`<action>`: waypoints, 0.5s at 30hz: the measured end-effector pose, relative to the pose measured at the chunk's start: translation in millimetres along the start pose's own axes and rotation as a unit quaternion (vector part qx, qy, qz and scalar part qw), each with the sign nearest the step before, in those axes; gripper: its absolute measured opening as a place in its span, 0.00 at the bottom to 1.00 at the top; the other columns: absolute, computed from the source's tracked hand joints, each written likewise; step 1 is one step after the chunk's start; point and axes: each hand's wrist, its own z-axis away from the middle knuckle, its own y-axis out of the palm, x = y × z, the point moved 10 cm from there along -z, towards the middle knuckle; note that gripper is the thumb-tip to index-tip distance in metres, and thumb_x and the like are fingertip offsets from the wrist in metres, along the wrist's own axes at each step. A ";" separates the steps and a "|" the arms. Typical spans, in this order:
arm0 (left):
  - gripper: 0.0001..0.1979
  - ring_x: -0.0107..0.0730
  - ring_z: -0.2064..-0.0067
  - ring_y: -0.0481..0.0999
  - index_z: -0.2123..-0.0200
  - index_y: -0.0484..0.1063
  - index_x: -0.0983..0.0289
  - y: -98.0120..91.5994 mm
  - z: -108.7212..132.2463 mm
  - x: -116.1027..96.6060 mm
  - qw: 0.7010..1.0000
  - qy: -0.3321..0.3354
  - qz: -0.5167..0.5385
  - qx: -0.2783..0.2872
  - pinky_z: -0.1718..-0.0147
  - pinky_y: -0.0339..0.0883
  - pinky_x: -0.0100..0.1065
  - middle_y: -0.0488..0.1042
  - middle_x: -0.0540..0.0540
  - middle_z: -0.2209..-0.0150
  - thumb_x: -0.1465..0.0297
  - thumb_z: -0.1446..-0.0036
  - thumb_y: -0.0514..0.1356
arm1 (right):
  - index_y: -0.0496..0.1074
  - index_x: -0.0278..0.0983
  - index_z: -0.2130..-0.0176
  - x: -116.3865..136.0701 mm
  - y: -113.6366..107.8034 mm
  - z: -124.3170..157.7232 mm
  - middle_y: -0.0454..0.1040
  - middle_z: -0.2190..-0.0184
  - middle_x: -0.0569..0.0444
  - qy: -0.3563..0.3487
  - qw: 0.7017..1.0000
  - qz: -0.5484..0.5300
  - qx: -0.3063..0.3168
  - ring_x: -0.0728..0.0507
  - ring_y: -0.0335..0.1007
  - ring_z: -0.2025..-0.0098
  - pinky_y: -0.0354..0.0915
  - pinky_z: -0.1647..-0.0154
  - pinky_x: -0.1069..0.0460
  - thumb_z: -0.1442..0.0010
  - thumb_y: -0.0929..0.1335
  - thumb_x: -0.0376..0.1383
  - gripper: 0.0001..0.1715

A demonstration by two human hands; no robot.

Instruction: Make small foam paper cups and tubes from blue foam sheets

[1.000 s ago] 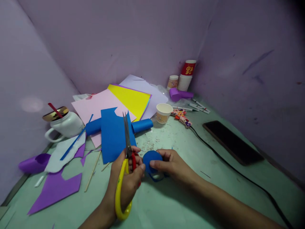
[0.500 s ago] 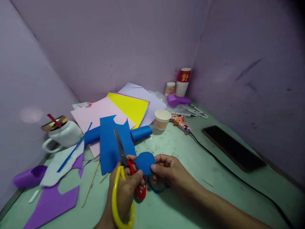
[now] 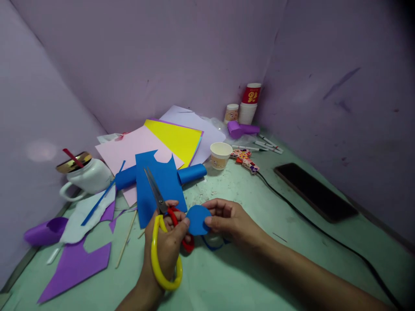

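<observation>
My left hand [image 3: 167, 242] is closed around a pair of scissors [image 3: 158, 194] with one yellow and one red handle loop. The blades point up and away, over a cut sheet of blue paper [image 3: 147, 190]. Between my hands is a small round blue paper disc [image 3: 197, 220]. My right hand [image 3: 231, 220] pinches its right edge between thumb and fingers. The left thumb tip lies at the disc's left edge; whether it grips there I cannot tell. A thin curved blue offcut [image 3: 212, 247] rests on the table below the disc.
To the left are a white mug [image 3: 92, 177], purple paper scraps [image 3: 78, 270] and a wooden stick [image 3: 126, 239]. Behind lie pink paper [image 3: 129, 144] and yellow paper [image 3: 175, 136]. A paper cup [image 3: 220, 156], glue gun [image 3: 244, 160] with a black cord, and phone [image 3: 314, 190] are farther right.
The scissors and my left hand have shifted slightly left, away from the disc's middle. My right hand still pinches the disc. The whole view has tilted a little.
</observation>
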 end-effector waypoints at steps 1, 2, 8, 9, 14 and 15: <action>0.30 0.28 0.84 0.68 0.54 0.60 0.59 -1.0 -0.8 1.5 1.000 -0.004 0.002 -0.004 0.87 0.64 0.31 0.69 0.43 0.76 0.67 0.60 0.68 | 0.74 0.34 0.64 -0.5 1.6 0.0 0.77 0.72 0.55 -0.002 1.000 0.000 0.011 0.50 0.70 0.73 0.63 0.71 0.54 0.66 0.79 0.35 0.26; 0.30 0.27 0.84 0.68 0.54 0.60 0.59 -1.6 -1.5 2.5 1.000 -0.007 0.005 -0.006 0.87 0.64 0.30 0.69 0.43 0.76 0.67 0.61 0.68 | 0.74 0.34 0.64 -1.4 2.5 -0.1 0.77 0.71 0.54 -0.002 1.000 0.003 0.018 0.49 0.71 0.72 0.64 0.70 0.53 0.66 0.79 0.35 0.26; 0.29 0.27 0.83 0.69 0.54 0.60 0.59 -0.2 -0.9 2.1 1.000 0.001 0.007 -0.004 0.86 0.65 0.30 0.69 0.44 0.76 0.68 0.60 0.68 | 0.73 0.33 0.65 -7.4 -4.7 -1.8 0.76 0.73 0.54 0.000 1.000 -0.012 -0.013 0.49 0.71 0.73 0.65 0.69 0.53 0.66 0.79 0.33 0.26; 0.29 0.28 0.83 0.69 0.54 0.60 0.59 0.7 -0.3 2.5 1.000 0.000 0.006 -0.001 0.86 0.65 0.30 0.69 0.43 0.76 0.68 0.60 0.68 | 0.73 0.33 0.65 -7.4 -5.5 -2.2 0.77 0.74 0.54 -0.001 1.000 -0.019 -0.017 0.49 0.71 0.73 0.65 0.69 0.53 0.66 0.79 0.33 0.25; 0.28 0.28 0.83 0.69 0.55 0.61 0.59 3.0 1.1 1.7 1.000 0.005 0.011 0.014 0.85 0.66 0.31 0.69 0.43 0.76 0.68 0.60 0.68 | 0.72 0.34 0.67 -6.4 -5.3 -2.5 0.77 0.75 0.56 -0.001 0.999 -0.043 -0.023 0.50 0.72 0.75 0.66 0.70 0.53 0.67 0.80 0.34 0.25; 0.28 0.28 0.83 0.69 0.55 0.61 0.60 3.4 1.1 1.6 1.000 0.005 0.013 0.017 0.85 0.66 0.31 0.69 0.43 0.76 0.68 0.60 0.68 | 0.72 0.34 0.67 -6.0 -5.0 -2.4 0.77 0.75 0.56 -0.004 0.999 -0.046 -0.023 0.50 0.72 0.75 0.66 0.70 0.54 0.67 0.80 0.34 0.25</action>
